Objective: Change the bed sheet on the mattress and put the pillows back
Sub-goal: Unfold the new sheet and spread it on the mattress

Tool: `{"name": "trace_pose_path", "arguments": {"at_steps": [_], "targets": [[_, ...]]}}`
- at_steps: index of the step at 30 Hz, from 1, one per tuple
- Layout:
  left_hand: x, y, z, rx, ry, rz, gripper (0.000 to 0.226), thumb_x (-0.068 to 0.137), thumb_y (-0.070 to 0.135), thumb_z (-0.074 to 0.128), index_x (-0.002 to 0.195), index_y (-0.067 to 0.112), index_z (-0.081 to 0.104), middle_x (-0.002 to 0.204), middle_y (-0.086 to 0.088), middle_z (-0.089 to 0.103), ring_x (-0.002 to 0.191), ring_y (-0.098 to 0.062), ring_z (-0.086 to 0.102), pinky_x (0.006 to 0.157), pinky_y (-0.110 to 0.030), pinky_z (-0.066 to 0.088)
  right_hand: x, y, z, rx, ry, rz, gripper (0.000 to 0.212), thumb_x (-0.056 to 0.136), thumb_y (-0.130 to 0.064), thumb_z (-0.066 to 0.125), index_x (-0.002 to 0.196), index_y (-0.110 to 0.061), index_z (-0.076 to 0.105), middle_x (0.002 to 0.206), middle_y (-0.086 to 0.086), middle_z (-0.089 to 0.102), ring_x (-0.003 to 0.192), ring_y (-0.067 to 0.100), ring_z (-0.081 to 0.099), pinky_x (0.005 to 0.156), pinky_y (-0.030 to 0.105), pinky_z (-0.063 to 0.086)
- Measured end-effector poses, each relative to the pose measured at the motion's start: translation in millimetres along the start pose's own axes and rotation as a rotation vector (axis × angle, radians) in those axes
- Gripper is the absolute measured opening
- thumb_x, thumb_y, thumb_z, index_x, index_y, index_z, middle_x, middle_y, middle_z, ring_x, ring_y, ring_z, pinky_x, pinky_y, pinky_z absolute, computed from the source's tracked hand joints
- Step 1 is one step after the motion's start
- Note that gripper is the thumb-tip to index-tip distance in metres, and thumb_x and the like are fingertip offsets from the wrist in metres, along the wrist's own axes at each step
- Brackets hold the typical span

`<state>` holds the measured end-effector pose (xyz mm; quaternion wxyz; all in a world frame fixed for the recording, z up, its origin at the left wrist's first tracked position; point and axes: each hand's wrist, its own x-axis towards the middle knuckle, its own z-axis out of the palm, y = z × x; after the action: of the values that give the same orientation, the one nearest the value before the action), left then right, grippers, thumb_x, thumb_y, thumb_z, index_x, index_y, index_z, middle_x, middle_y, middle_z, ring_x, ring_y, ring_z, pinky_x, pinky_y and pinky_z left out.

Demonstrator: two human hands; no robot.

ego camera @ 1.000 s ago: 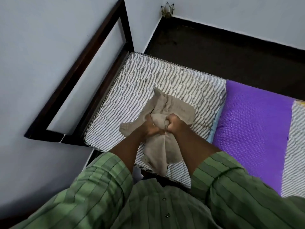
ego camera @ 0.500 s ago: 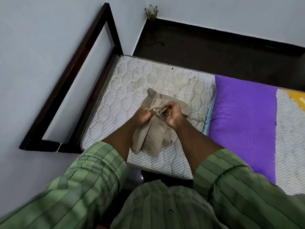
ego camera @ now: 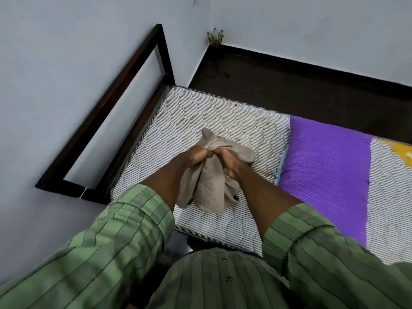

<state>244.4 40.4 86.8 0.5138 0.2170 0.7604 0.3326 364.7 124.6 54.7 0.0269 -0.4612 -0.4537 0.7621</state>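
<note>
Both hands bunch one beige cloth over the bare mattress

Below us, a striped, quilted mattress [ego camera: 200, 112] lies bare on a dark wooden bed frame [ego camera: 124, 90] pushed against a pale blue-grey wall [ego camera: 55, 74]. Beyond the far edge of the bed we see a dark floor [ego camera: 289, 85] with a black skirting line, and in the room's corner stands one small flower-shaped ornament [ego camera: 215, 37].

We count one beige cloth [ego camera: 209, 186], held just above the mattress near its head end. Our left hand [ego camera: 196, 155] and right hand [ego camera: 231, 161] meet at the cloth's gathered top, the fingers of each curled tight into the fabric, knuckles nearly touching. The loose lower part of the cloth hangs down between our forearms toward the near edge of the mattress.

To the right lies one purple pillow [ego camera: 327, 175] flat on the mattress, well apart from the cloth. Past it we see one yellow patch [ego camera: 401, 150] at the frame's edge; what it belongs to we cannot tell. Two green striped sleeves [ego camera: 111, 253] fill the foreground.
</note>
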Motion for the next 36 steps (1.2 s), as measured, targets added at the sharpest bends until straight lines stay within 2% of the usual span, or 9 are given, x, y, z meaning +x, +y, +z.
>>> {"name": "trace_pose_path", "arguments": {"at_steps": [4,7,10,15,18,22,26,30,36], "targets": [[-7,-3,2,-0.19,-0.051,-0.127,0.024,0.098,0.017,0.05,0.108,0.006,0.07,0.1,-0.012,0.075,0.095,-0.027,0.069,0.085,-0.035,0.054,4,-3,-8,-0.099,0.001,-0.017,0.038,0.096,-0.032,0.062,0.128,-0.012,0.066,0.11,0.006,0.074,0.101,0.021,0.07,0.062,0.023,0.054],[-7,-4,7,-0.19,0.036,-0.099,0.02,0.092,0.019,0.056,0.098,0.007,0.071,0.099,-0.012,0.074,0.096,-0.029,0.068,0.086,-0.036,0.052,2,-3,-15,-0.152,0.015,0.038,0.028,0.1,-0.032,0.061,0.121,-0.015,0.066,0.092,0.0,0.07,0.081,0.013,0.064,0.051,0.018,0.048],[2,-3,4,0.147,0.136,0.082,0.035,0.073,0.032,0.071,0.087,0.001,0.072,0.09,-0.017,0.071,0.083,-0.024,0.064,0.069,-0.032,0.046,12,1,-22,-0.294,0.163,0.011,0.037,0.095,-0.033,0.069,0.122,-0.009,0.07,0.089,0.007,0.07,0.068,0.02,0.061,0.058,0.027,0.049],[8,0,-1,0.601,0.16,0.26,0.05,0.097,0.037,0.069,0.059,0.011,0.049,0.06,-0.009,0.052,0.065,-0.021,0.048,0.061,-0.032,0.03,18,11,-37,-0.839,0.429,-0.165,0.027,0.084,-0.035,0.075,0.08,-0.008,0.076,0.086,0.01,0.077,0.088,0.027,0.073,0.073,0.03,0.054],[12,-11,-1,0.4,0.138,0.225,0.048,0.104,0.042,0.057,0.061,0.019,0.055,0.061,-0.001,0.055,0.064,-0.019,0.054,0.061,-0.029,0.038,18,16,-43,-0.726,0.52,-0.151,0.026,0.082,-0.034,0.076,0.089,-0.01,0.082,0.094,0.012,0.078,0.095,0.03,0.073,0.083,0.032,0.058],[2,-1,15,-0.09,0.24,0.045,0.045,0.108,0.043,0.045,0.105,0.006,0.07,0.098,-0.007,0.071,0.085,-0.017,0.064,0.072,-0.026,0.05,18,16,-48,-0.52,0.511,-0.143,0.02,0.09,-0.029,0.074,0.086,-0.011,0.081,0.092,0.009,0.077,0.095,0.029,0.071,0.084,0.033,0.056],[7,4,28,-0.606,0.272,-0.142,0.038,0.109,0.034,0.047,0.105,0.003,0.068,0.09,-0.009,0.071,0.078,-0.019,0.066,0.066,-0.029,0.055,-4,9,-37,0.013,0.194,-0.078,0.013,0.095,-0.013,0.067,0.107,-0.008,0.072,0.08,0.008,0.069,0.062,0.02,0.065,0.05,0.026,0.05],[14,1,26,-0.298,0.161,-0.04,0.02,0.102,0.022,0.062,0.104,0.004,0.07,0.102,-0.015,0.074,0.081,-0.021,0.069,0.068,-0.024,0.056,-17,-4,-33,0.301,-0.12,0.103,0.039,0.097,-0.044,0.054,0.109,-0.013,0.074,0.095,0.01,0.076,0.086,0.025,0.072,0.076,0.034,0.055],[22,0,21,-0.099,0.378,0.036,0.015,0.091,0.016,0.066,0.09,0.005,0.077,0.091,-0.01,0.076,0.077,-0.018,0.066,0.066,-0.028,0.056,-5,5,-30,0.083,0.141,0.01,0.026,0.108,-0.03,0.049,0.095,-0.014,0.065,0.088,0.005,0.071,0.072,0.017,0.065,0.063,0.03,0.052]]}}
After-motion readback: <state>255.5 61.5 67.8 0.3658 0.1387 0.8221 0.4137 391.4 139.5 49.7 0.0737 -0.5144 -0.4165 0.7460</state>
